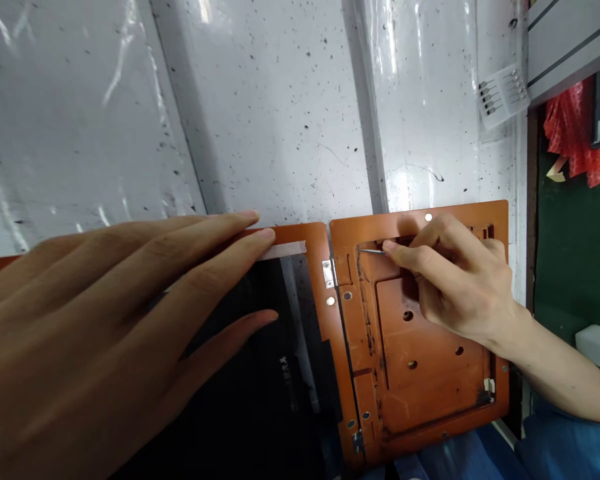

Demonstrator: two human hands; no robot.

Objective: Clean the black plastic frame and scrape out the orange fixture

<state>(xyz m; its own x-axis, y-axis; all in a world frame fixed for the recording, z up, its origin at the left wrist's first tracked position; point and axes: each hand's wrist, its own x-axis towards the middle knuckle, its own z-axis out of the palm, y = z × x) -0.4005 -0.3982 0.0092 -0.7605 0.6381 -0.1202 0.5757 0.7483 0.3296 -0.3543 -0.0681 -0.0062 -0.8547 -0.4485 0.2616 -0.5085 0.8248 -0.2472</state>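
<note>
My left hand (125, 313) is large in view at the left, its fingers stretched out over the upper edge of an orange hinged plate (316, 267). The fingertips are near a strip of pale tape (286, 250) along that edge. Below them, a dark panel (240, 387) lies within the plate. My right hand (460, 283) pinches a thin pointed metal tool (372, 251). Its tip is at the upper left corner of a recess in the second orange plate (430, 373). A small silver hinge (329, 274) joins the two plates. The tool's other end is hidden by the hand.
A white, speckled, plastic-covered surface (280, 113) stretches behind the plates. On it, at the upper right, lies a clear case (503, 97) of small needle-like tips. Red bubble wrap (573, 127) and a dark green surface (575, 260) are beyond the right edge. Blue cloth (565, 437) shows at the bottom right.
</note>
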